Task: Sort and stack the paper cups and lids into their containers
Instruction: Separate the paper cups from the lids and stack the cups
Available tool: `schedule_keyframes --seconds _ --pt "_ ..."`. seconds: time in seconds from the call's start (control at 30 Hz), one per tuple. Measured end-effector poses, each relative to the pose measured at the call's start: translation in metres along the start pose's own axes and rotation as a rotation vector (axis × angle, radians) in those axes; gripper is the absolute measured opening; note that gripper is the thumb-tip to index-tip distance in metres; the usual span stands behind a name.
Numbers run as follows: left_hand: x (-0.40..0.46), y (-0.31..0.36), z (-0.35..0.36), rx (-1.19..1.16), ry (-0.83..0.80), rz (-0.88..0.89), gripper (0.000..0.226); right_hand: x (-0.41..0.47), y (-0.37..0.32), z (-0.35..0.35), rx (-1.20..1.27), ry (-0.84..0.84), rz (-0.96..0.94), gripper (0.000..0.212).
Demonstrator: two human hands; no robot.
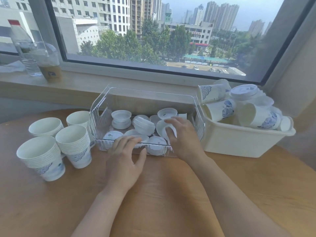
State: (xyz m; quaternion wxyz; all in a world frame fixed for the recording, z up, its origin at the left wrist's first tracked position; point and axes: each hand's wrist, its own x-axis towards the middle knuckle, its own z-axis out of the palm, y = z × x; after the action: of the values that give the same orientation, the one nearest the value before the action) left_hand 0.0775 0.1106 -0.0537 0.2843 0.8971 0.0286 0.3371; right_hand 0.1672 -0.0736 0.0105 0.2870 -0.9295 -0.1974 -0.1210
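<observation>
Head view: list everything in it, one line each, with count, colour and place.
clear bin: one, transparent, table centre.
lids: a dozen or so, white, loose inside the clear bin.
cream tub: one, right of the bin.
loose cups: several, white with blue print, heaped in the tub with lids.
cup stacks: four, white, table left.
water bottle: one, clear, windowsill left.
iced drink cup: one, beside the bottle.
hands: left hand on the bin's front edge; right hand holding a lid inside.

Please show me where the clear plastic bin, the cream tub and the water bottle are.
clear plastic bin [100,120]: head view, left wall.
cream tub [239,142]: head view, front wall.
water bottle [25,53]: head view, body.
</observation>
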Motion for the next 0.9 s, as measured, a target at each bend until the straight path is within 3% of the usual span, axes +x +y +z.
schedule_keyframes --seconds 0.07,0.2,0.37,0.7,0.9 --pt "0.001 -0.001 0.001 -0.021 0.011 0.014 0.038 0.013 0.006 0.001 -0.013 0.022 0.108 0.041" --pt "0.001 -0.003 0.001 -0.050 0.017 0.022 0.033 0.037 0.015 0.008 -0.016 -0.092 0.299 0.045" --pt "0.003 -0.002 0.001 -0.071 0.037 0.023 0.028 0.049 0.019 0.015 0.091 -0.107 0.387 0.049" --pt "0.002 -0.003 0.004 -0.095 0.035 0.010 0.028 0.041 0.007 0.005 0.450 0.076 0.212 0.031" --pt "0.002 -0.001 0.003 -0.105 0.037 -0.012 0.031 0.020 -0.008 -0.011 0.655 0.120 0.090 0.031"
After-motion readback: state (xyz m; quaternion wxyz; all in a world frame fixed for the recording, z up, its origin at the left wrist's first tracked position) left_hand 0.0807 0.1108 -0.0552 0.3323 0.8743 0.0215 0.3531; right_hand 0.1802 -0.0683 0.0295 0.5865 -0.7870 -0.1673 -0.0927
